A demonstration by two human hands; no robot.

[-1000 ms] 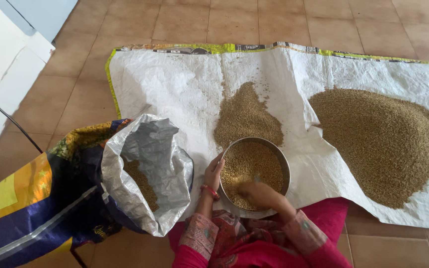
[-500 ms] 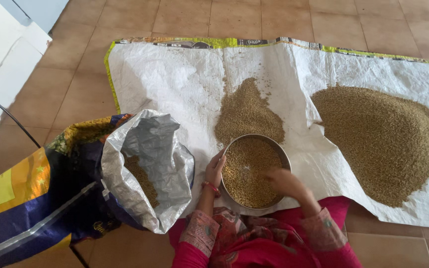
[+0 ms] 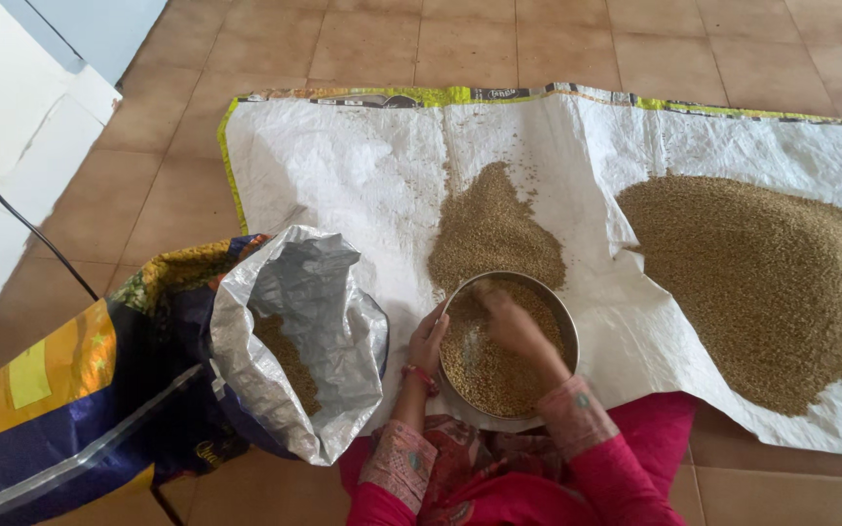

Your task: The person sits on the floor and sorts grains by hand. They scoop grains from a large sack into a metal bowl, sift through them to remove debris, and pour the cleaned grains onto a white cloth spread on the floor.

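We sit on the floor of what looks like a home: square terracotta tiles [image 3: 129,195] run wall to wall, a pale wall panel [image 3: 12,127] with a black cable [image 3: 21,229] across it stands at the left, and a white woven sheet [image 3: 343,166] is spread over the tiles, heaped with brown grain [image 3: 762,282] beside an open foil-lined sack [image 3: 294,341].

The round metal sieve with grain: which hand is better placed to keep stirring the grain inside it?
The right hand. It lies in the grain inside the sieve, while the left hand grips the sieve's near-left rim and steadies it.
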